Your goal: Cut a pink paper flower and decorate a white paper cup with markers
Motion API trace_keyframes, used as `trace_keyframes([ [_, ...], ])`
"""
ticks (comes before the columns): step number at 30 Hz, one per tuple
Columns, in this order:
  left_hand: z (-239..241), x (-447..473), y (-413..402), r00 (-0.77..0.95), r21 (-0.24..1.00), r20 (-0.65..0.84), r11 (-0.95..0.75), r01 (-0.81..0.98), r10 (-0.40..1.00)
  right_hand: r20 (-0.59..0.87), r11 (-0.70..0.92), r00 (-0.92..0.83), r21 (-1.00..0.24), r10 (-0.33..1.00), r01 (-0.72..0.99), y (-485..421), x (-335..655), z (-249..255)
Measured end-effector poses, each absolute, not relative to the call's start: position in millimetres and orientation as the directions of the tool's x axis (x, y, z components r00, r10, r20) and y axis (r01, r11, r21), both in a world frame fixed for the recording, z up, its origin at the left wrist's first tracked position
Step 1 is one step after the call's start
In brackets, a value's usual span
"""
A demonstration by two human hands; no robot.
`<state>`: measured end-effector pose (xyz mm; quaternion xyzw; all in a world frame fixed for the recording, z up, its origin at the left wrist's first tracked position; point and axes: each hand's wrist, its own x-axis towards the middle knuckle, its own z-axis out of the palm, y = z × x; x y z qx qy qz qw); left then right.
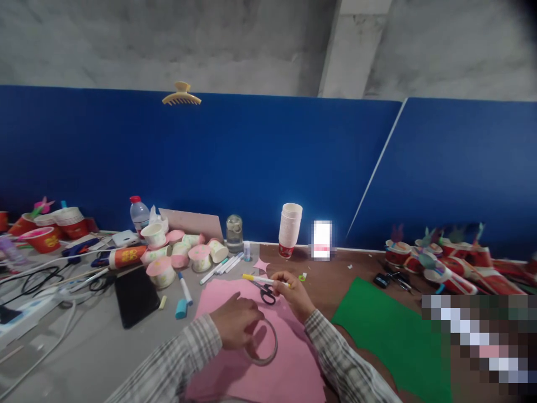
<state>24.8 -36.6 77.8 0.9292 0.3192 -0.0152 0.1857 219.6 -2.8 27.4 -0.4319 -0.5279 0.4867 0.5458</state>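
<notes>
My left hand point(237, 322) is over the pink paper point(226, 369), its fingers closed on the edge of a thin grey ring, like a nearly used-up tape roll point(265, 361). My right hand point(292, 291) grips a marker point(260, 279) with a white barrel and a yellow tip end, pointing left. Just below the marker, black-handled scissors point(268, 296) lie on the paper's top part. A small pink paper scrap point(262, 265) sits beyond the paper's far edge.
White markers point(222, 268), a glue stick point(247, 251), a glass jar point(234, 234) and pink-covered paper cups point(200, 258) stand left. A cup stack point(290, 229) is behind. Green paper point(390, 336) and red cups point(453, 263) lie right; a black phone point(136, 296) and cables left.
</notes>
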Motion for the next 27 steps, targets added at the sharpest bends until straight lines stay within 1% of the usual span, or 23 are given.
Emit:
trace_keyframes([
  [1, 80, 21, -36, 0.788, 0.363, -0.079, -0.718, 0.593, 0.611, 0.148, 0.144, -0.032, -0.983, 0.988, -0.115, -3, 221, 27],
  [2, 82, 17, -36, 0.759, 0.387, 0.020, -0.705, 0.595, 0.651, 0.142, 0.135, -0.035, -0.979, 0.989, -0.155, -3, 221, 27],
  [4, 87, 11, -35, 0.624, 0.402, 0.270, -0.675, 0.619, 0.733, 0.134, 0.119, -0.047, -0.965, 0.990, -0.233, -4, 220, 27],
  [5, 88, 9, -34, 0.546, 0.390, 0.379, -0.664, 0.638, 0.747, 0.131, 0.113, -0.051, -0.957, 0.990, -0.269, -5, 219, 28],
  [6, 88, 8, -33, 0.493, 0.367, 0.457, -0.662, 0.653, 0.740, 0.129, 0.107, -0.055, -0.947, 0.990, -0.302, -6, 217, 28],
  [7, 87, 9, -32, 0.475, 0.339, 0.501, -0.669, 0.662, 0.724, 0.128, 0.102, -0.056, -0.938, 0.990, -0.332, -8, 214, 29],
  [8, 85, 10, -30, 0.487, 0.311, 0.510, -0.680, 0.664, 0.709, 0.125, 0.097, -0.057, -0.928, 0.990, -0.360, -10, 212, 30],
  [11, 71, 17, -24, 0.557, 0.265, 0.443, -0.696, 0.667, 0.702, 0.115, 0.080, -0.057, -0.898, 0.992, -0.432, -14, 204, 30],
  [13, 59, 22, -21, 0.539, 0.286, 0.402, -0.661, 0.694, 0.740, 0.108, 0.067, -0.062, -0.882, 0.992, -0.466, -16, 201, 28],
  [15, 48, 25, -21, 0.489, 0.340, 0.375, -0.607, 0.718, 0.788, 0.104, 0.052, -0.081, -0.876, 0.991, -0.479, -19, 198, 27],
  [17, 39, 29, -22, 0.460, 0.391, 0.348, -0.573, 0.721, 0.817, 0.101, 0.032, -0.122, -0.883, 0.987, -0.468, -22, 194, 26],
  [19, 35, 33, -22, 0.471, 0.424, 0.309, -0.563, 0.709, 0.826, 0.096, 0.013, -0.168, -0.900, 0.981, -0.436, -25, 191, 27],
  [23, 34, 37, -20, 0.483, 0.416, 0.199, -0.519, 0.746, 0.853, 0.099, 0.010, -0.207, -0.919, 0.973, -0.394, -27, 187, 26],
  [27, 35, 33, -17, 0.516, 0.387, 0.123, -0.520, 0.761, 0.848, 0.074, -0.037, -0.241, -0.905, 0.968, -0.425, -27, 187, 20],
])
